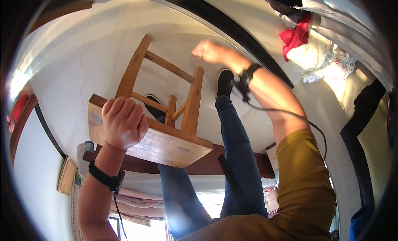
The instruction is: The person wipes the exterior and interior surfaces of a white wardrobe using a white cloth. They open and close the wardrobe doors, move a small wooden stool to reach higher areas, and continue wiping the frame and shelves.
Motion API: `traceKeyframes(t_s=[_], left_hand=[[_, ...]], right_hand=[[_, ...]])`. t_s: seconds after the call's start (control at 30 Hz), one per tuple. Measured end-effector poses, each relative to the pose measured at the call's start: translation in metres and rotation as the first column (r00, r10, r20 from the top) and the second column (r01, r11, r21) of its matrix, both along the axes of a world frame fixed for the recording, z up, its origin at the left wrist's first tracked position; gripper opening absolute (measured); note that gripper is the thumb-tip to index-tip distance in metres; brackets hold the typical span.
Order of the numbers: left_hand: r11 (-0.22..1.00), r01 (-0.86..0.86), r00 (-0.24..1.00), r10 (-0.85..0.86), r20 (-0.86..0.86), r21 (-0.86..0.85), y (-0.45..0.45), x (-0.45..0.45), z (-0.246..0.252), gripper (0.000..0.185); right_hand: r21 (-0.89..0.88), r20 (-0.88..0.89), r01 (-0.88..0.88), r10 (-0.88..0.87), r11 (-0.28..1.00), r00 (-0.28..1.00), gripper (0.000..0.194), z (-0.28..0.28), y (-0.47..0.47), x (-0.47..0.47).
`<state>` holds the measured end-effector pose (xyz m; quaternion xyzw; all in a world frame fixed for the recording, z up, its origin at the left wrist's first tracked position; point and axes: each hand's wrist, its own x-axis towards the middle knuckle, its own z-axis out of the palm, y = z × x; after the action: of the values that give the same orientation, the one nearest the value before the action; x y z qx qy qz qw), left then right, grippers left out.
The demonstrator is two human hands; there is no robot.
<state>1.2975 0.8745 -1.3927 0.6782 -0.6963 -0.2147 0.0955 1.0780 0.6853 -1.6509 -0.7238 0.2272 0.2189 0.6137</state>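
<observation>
A wooden stool (189, 147) is tipped over, its seat turned towards me and its legs pointing away. My left hand (124, 123) grips the long edge of the seat, with the fingers curled over it; the thumb side faces the stool's middle. Off to the right of the legs, my right hand (210, 51) is apart from the stool and blurred. Its fingers look curled in, and nothing shows in them. Rungs join the stool's legs (194, 98). My left shoe (153, 104) is partly hidden behind the stool.
My right shoe (225, 82) stands on the pale floor (105, 54), near a dark strip (248, 33). Clothes and a red cloth (295, 39) hang at upper right. A cable (292, 115) runs from my right wristband. Folded bedding (140, 203) lies behind me.
</observation>
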Motion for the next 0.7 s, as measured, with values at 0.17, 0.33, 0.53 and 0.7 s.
traceKeyframes(t_s=[0.17, 0.33, 0.53, 0.7], left_hand=[[0.997, -0.05, 0.998, 0.048, -0.042, -0.056, 0.008, 0.003, -0.002, 0.011], [0.989, -0.088, 0.994, 0.079, -0.076, -0.117, 0.017, 0.005, -0.004, 0.012], [0.982, -0.111, 0.993, 0.103, -0.062, -0.153, 0.026, 0.006, -0.005, 0.015], [0.976, -0.147, 0.987, 0.134, -0.086, -0.161, 0.029, 0.004, -0.007, 0.014]], right_hand=[[0.374, -0.418, -0.219, 0.374, 0.901, 0.828, 0.04, 0.042, 0.05, -0.056], [0.192, -0.596, -0.037, 0.146, 0.981, 0.79, 0.038, 0.093, 0.008, -0.064], [-0.242, -0.491, 0.005, -0.127, 0.97, 0.862, 0.026, 0.163, -0.039, 0.029], [-0.346, 0.072, 0.295, -0.289, 0.891, 0.955, 0.014, 0.227, -0.102, 0.151]])
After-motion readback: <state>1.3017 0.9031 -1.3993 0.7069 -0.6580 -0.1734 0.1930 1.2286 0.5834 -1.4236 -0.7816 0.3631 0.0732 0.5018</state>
